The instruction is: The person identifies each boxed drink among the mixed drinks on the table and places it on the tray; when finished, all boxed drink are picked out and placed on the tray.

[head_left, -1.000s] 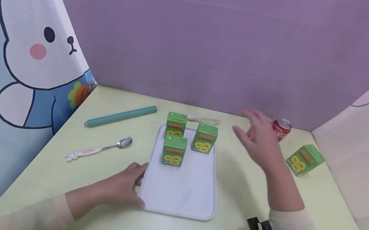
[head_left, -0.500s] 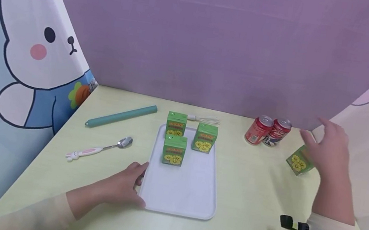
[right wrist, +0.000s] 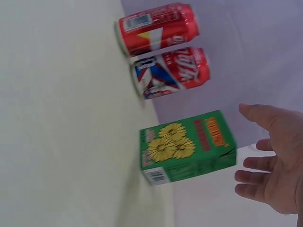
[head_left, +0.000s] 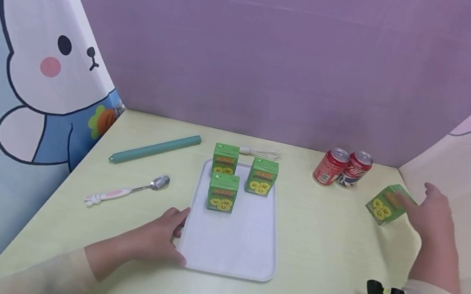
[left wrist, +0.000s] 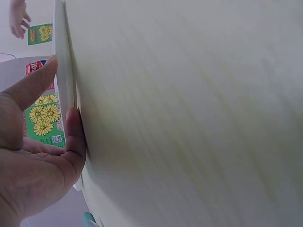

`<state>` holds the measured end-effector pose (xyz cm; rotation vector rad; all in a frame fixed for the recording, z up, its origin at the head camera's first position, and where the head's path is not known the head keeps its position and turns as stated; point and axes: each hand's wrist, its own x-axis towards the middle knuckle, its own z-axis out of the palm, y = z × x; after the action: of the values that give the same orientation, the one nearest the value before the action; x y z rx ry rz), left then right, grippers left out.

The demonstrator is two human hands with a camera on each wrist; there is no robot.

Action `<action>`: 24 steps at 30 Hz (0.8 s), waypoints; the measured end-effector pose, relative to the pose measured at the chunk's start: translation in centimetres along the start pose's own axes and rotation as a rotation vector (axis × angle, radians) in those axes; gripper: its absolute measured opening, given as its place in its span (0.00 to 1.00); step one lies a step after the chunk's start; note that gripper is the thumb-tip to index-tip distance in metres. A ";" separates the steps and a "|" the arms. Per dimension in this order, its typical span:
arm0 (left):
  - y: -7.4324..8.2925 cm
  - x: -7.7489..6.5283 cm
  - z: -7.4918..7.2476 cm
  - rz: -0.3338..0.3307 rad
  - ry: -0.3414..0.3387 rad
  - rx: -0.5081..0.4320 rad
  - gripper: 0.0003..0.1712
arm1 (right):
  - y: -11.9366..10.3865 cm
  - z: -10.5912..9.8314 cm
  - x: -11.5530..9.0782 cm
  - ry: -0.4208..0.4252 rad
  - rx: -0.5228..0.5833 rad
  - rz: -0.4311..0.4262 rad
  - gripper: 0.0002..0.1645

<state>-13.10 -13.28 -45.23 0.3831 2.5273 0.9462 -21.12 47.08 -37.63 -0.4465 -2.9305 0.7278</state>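
Observation:
My left hand (head_left: 161, 237) holds the left edge of a white tray (head_left: 244, 248), thumb by the near corner and fingers bent against the rim in the left wrist view. On the tray stand three green drink cartons with yellow flowers: a front carton (head_left: 222, 193), a back-left carton (head_left: 225, 158) and a right carton (head_left: 262, 177). My right hand (head_left: 433, 215) hovers at the right side of another green carton (head_left: 386, 203), its fingers spread and curved around air. In the right wrist view a gap shows between that hand (right wrist: 279, 161) and the carton (right wrist: 187, 146).
Two red soda cans, a left can (head_left: 330, 166) and a right can (head_left: 355, 170), stand at the back right. A whisk (head_left: 262, 152) lies behind the tray. To the left are a teal stick (head_left: 156, 149) and a spoon (head_left: 127, 191) with a rabbit handle.
My right hand has moved right from in front of the cans, past the far-right carton, then down to its right side. The left hand and tray have stayed put.

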 end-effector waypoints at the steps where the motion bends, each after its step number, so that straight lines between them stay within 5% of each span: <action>1: 0.0 0.0 0.0 0.001 0.001 -0.001 0.71 | 0.3 0.4 0.2 -0.022 -0.002 0.009 0.64; 9: 0.0 -0.1 0.0 0.008 -0.002 -0.003 0.71 | 1.1 2.0 0.5 -0.086 -0.004 0.045 0.64; 24: -0.1 -0.1 0.0 0.013 -0.005 -0.009 0.71 | 0.5 2.5 0.2 -0.040 0.048 0.093 0.65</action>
<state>-13.05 -13.36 -45.22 0.3992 2.5181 0.9602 -21.52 46.47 -40.12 -0.5728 -2.9388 0.8255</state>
